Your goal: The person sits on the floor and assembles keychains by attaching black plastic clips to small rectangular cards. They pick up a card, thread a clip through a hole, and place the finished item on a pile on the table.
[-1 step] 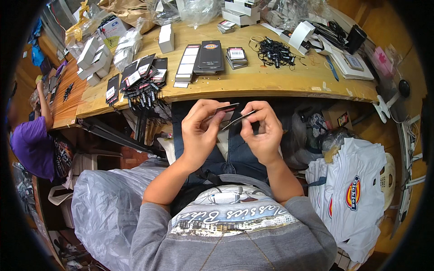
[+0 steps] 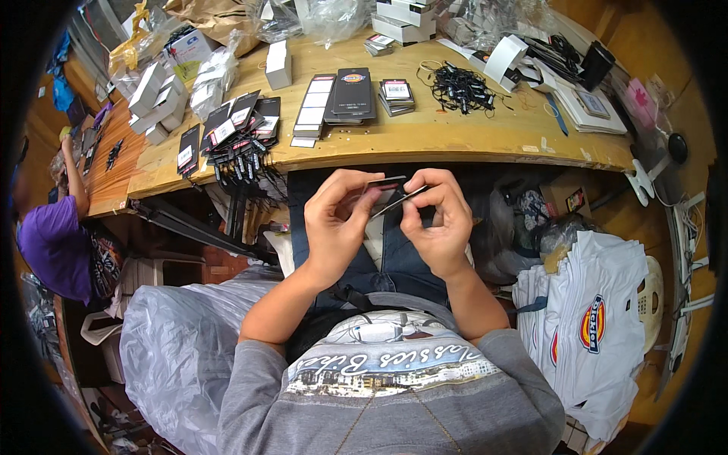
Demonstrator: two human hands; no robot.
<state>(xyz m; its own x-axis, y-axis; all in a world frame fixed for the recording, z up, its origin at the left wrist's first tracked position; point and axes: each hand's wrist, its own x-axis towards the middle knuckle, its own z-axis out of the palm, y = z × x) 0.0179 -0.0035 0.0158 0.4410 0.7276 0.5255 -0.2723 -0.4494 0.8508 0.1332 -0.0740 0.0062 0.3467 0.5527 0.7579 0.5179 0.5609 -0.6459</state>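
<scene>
Seated view, taken from your head, with the wooden workbench (image 2: pixel 455 140) as the reference landmark. Your left hand (image 2: pixel 337 224) and your right hand (image 2: pixel 434 221) meet just below the near edge of the workbench, above your lap. Between them you hold thin dark hang tags (image 2: pixel 388 196): the left thumb and fingers are pinched together on the upper tag, and the right thumb and fingers are pinched on the lower tag's right end. The two tags lie edge-on to the camera, nearly level, one just above the other and close together; whether they touch cannot be told.

On the workbench, directly beyond your hands, lies a flat stack of black tags (image 2: pixel 353 95), with a row of white-labelled cards (image 2: pixel 311 110) just to its left and a smaller stack of square tags (image 2: pixel 396 92) to its right. Farther right on the workbench sits a tangle of black string loops (image 2: pixel 459 87). At the left near edge of the workbench, a fan of strung black tags (image 2: pixel 239 133) hangs over the rim. White small boxes (image 2: pixel 155 98) stand at the workbench's far left.

Below the workbench's right end rests a pile of folded white garments (image 2: pixel 588 334). Left of the workbench, a person in a purple shirt (image 2: pixel 53 250) works at a neighbouring table.
</scene>
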